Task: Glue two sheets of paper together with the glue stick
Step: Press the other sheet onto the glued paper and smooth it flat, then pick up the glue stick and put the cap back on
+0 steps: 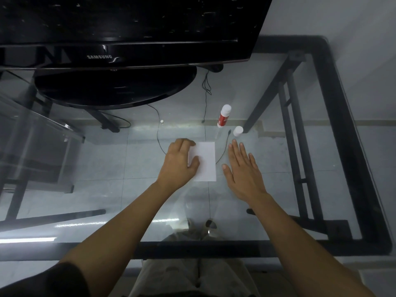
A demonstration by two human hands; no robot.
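A white sheet of paper (205,161) lies flat on the glass table (267,211). My left hand (179,162) rests on the paper's left part, fingers curled over its edge and thumb on top. My right hand (243,170) is flat and open just right of the paper, fingers spread, holding nothing. A red and white glue stick (224,115) stands upright behind the paper. Its white cap (238,131) sits separately on the glass to its right. Whether one or two sheets lie there I cannot tell.
A black monitor (120,28) on a round base (115,86) fills the back left of the table. Thin black cables (205,97) run across the glass toward the paper. The table's black frame (342,125) borders the right and front edges.
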